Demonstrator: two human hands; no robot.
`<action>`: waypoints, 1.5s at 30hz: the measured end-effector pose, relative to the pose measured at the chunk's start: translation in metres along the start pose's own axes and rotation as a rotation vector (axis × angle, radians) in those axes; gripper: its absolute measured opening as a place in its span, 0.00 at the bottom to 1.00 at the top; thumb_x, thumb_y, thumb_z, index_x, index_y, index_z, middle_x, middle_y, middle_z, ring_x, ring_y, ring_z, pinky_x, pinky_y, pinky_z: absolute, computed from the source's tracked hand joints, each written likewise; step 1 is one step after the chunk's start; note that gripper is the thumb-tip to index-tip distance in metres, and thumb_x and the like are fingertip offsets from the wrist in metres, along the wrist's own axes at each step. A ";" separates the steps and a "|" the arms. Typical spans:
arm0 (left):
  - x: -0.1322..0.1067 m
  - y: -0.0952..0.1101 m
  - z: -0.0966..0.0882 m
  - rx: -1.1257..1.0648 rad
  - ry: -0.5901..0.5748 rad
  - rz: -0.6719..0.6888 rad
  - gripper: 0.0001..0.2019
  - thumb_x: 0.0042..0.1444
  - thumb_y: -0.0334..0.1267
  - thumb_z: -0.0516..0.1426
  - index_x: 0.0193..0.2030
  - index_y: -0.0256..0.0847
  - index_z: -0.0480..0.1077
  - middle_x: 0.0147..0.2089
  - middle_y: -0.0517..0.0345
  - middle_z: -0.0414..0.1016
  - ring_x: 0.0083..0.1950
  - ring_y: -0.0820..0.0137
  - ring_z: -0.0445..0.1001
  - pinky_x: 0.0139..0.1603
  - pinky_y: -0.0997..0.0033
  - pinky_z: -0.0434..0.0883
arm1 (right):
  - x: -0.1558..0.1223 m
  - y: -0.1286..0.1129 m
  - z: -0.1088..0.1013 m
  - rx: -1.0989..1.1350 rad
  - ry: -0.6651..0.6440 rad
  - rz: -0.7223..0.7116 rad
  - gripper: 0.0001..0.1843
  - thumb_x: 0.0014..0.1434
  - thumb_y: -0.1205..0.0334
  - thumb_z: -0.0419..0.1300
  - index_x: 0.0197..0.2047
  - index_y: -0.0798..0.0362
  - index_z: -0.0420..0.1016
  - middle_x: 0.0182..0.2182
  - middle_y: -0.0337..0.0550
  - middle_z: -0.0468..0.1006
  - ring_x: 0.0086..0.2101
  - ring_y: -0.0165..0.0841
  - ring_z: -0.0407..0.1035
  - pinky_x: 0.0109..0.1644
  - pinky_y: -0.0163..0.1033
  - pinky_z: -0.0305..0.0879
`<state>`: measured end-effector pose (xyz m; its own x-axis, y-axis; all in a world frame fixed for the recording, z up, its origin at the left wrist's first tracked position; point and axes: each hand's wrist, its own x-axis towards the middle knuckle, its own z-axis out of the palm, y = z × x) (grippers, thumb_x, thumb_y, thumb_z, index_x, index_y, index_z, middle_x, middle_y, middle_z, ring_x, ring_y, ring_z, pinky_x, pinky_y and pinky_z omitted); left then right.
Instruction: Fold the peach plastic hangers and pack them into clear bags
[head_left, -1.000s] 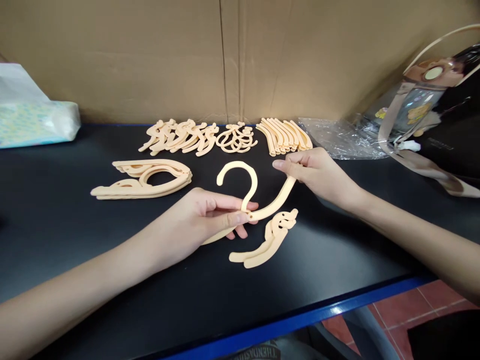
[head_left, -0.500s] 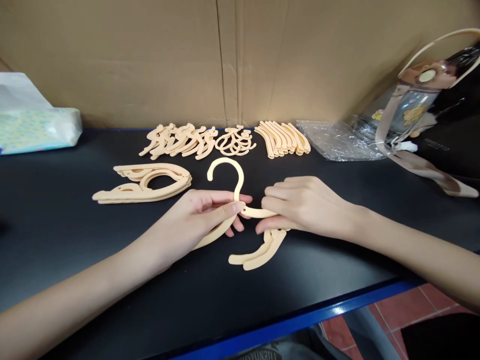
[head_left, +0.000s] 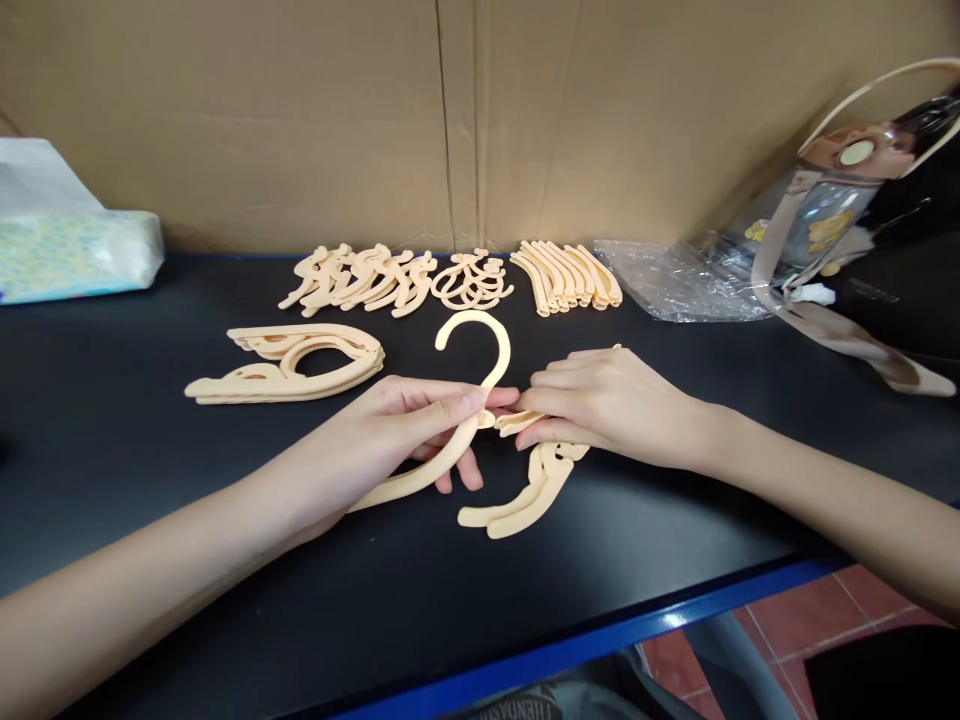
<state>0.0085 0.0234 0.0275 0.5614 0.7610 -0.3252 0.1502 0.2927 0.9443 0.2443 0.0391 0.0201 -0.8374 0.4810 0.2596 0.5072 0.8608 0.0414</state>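
My left hand (head_left: 409, 415) pinches a cream plastic hanger hook (head_left: 505, 350) at its lower end, together with a curved hanger arm (head_left: 412, 483) that slants down to the left. My right hand (head_left: 600, 400) is closed around another cream hanger arm (head_left: 514, 424), whose hollow end pokes out toward the hook's base. A small gap shows between that end and the pieces on the left. Most of this arm is hidden by my fingers. Just below my right hand, more cream hanger arm pieces (head_left: 525, 505) lie on the table.
Folded hangers (head_left: 345, 376) are stacked at left. Along the back lie piles of hanger arms (head_left: 367, 280), hooks (head_left: 471, 282) and straight-edged pieces (head_left: 564, 278). A clear plastic bag (head_left: 675, 285) and strapped bottle (head_left: 832, 215) stand right, a tissue pack (head_left: 82, 250) left. The table's blue edge (head_left: 600, 640) runs in front.
The hook has shifted right and tilted. The arm in my right hand, earlier against the hook's base, is now turned and slightly apart from it. My left hand's arm piece shows more.
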 end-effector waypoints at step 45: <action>0.001 0.007 0.007 0.076 -0.030 0.062 0.08 0.60 0.39 0.60 0.44 0.46 0.80 0.24 0.63 0.78 0.27 0.72 0.77 0.24 0.81 0.73 | 0.002 -0.007 -0.004 -0.062 0.114 -0.090 0.26 0.69 0.47 0.50 0.27 0.55 0.73 0.20 0.37 0.71 0.23 0.28 0.63 0.30 0.36 0.54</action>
<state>0.0163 0.0221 0.0343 0.5952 0.7585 -0.2655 0.1752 0.2000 0.9640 0.2401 0.0337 0.0242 -0.8535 0.3770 0.3598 0.4455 0.8861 0.1283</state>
